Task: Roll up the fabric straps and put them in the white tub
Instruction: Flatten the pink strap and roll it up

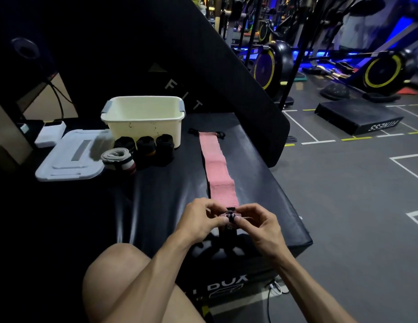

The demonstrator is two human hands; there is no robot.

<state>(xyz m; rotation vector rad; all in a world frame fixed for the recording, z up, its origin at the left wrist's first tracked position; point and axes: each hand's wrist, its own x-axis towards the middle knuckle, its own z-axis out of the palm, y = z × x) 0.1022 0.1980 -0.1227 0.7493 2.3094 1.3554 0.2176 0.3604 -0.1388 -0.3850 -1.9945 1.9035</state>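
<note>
At the near edge, a bare knee [114, 271] is seen low in the view, and white lettering reading "DUX" is printed on the front face of the black padded box [261, 183], partly cut off on its left. Just above it, both forearms are extended forward and converge over the box's near end. The left hand [198, 220] is curled, with thumb and fingertips pinched on the small rolled end of the pink strap [218, 166]; the right hand [259, 226] is likewise curled, its fingertips pressed against the same roll from the other side, a black tab being visible between the two thumbs. From the roll, the unrolled length of the pink strap is laid flat along the box top, running away from the person to a black loop at its far end. Further back and to the left, three black rolled straps [145, 148] are stood side by side, touching the front wall of the white tub [145, 127], with a grey rolled strap [118, 158] just beside them. A white lid [70, 157] is laid flat left of the tub. Behind the tub, the letters "FIT" can be read on a leaning black pad [203, 54]. Farthest off on the floor, a black platform [357, 117] marked "FITNESS" is seen before exercise bikes [383, 71].
</note>
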